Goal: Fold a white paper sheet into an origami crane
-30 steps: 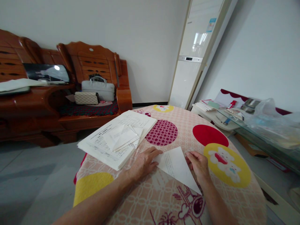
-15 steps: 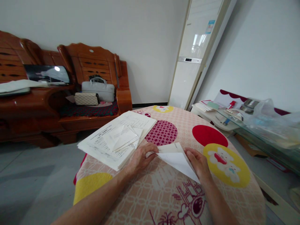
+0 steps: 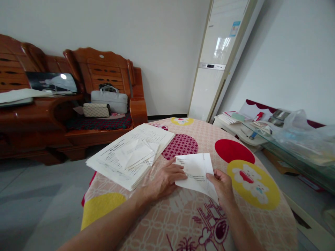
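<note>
A white sheet of paper (image 3: 195, 170) with printed lines lies between my two hands over the table, its lower edge curving up slightly. My left hand (image 3: 169, 179) has its fingers closed over the sheet's left edge. On the opposite side, my right hand (image 3: 222, 186) pinches the right edge, thumb on top. Left of my hands sits a stack of printed papers (image 3: 107, 165). On that stack rest some folded papers (image 3: 138, 153), white with faint print.
A patterned cloth (image 3: 204, 130) covers the round table. To the right stands a glass-topped table (image 3: 282, 144) with a plastic bag (image 3: 298, 129) and papers. Behind are a wooden chair (image 3: 137, 108) holding bags and a tall air conditioner (image 3: 204, 87).
The sheet's folded-over flap has opened out, so its printed face now shows. My left hand has shifted slightly down along the left edge; my right hand stays on the right side.
</note>
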